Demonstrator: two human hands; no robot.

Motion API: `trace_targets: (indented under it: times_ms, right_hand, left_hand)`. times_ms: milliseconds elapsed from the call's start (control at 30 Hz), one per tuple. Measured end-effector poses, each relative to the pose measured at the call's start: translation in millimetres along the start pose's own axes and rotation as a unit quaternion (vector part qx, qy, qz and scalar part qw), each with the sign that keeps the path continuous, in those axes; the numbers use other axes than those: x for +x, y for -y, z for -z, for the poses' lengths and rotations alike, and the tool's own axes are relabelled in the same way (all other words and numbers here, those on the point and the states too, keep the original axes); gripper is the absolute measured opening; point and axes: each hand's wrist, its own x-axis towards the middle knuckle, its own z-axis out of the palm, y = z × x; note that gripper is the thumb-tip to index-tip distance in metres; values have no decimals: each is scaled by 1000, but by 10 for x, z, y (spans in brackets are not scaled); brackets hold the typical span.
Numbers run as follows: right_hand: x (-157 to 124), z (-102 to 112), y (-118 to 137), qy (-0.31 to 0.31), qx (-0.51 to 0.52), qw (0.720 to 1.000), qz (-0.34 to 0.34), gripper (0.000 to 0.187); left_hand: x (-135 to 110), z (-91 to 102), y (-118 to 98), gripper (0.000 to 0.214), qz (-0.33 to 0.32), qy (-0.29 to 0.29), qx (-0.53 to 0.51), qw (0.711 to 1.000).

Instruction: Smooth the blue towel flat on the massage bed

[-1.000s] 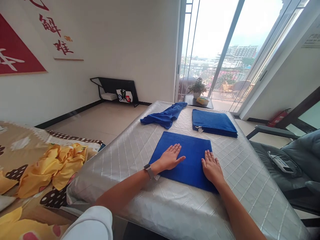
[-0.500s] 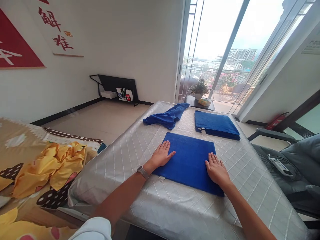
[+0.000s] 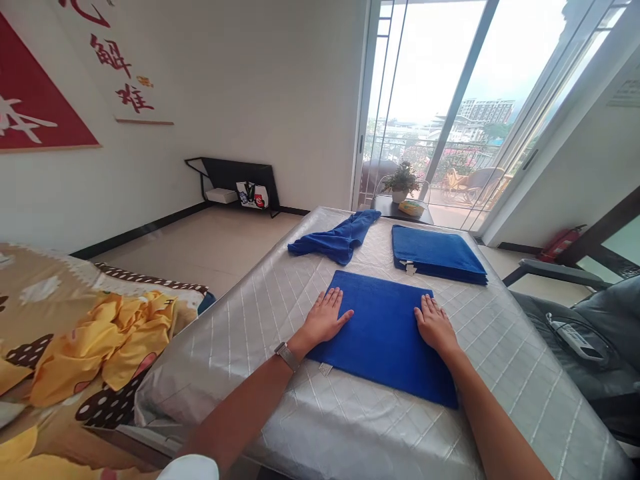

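- Far left, yellow fabric lies rumpled beside the mattress, apart from both hands; it looks unlikely to interfere.
- The left hand lies flat across the towel's left edge, fingers near together, thumb out over the cloth, pinching nothing. Uneven pressure there could drag that edge askew or push up a wrinkle.
- The tag sticks out past the near edge, just beside the left wrist; the wristband might catch it and pull the corner out of line.
- The heap of blue cloth lies beyond, near the far edge of the mattress; a careless pull could send it over.
- The towel lies flat between the hands on the mattress. The silver cover looks slick, so a one-sided push might slide the whole piece or shift its layers.
- The right hand rests flat over the right edge, fingers close, thumb slightly apart, gripping nothing. Pressing inward from both sides could buckle the middle.
- The stack sits beyond the right hand, well apart; a knock from an outstretched arm could skew its layers.
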Motion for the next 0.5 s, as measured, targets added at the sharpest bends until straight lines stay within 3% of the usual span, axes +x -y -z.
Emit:
trace_targets:
  times_ms: [167,267,367,500]
  right_hand:
    - [-33,-17,1,-9,9,1000,2,64]
    - [-43,27,27,-8,13,1000,1,64]
    - [-51,58,50,-5,21,1000,-1,64]
    - [-72,74,48,-10,15,1000,5,63]
  left_hand:
    - [17,57,-30,78,18,-7,11,1000]
    - [19,97,-161,79,-8,-9,13,1000]
    - [52,114,-465,78,-99,-8,11,995]
    - [259,42,-1066,76,-218,-6,-6,976]
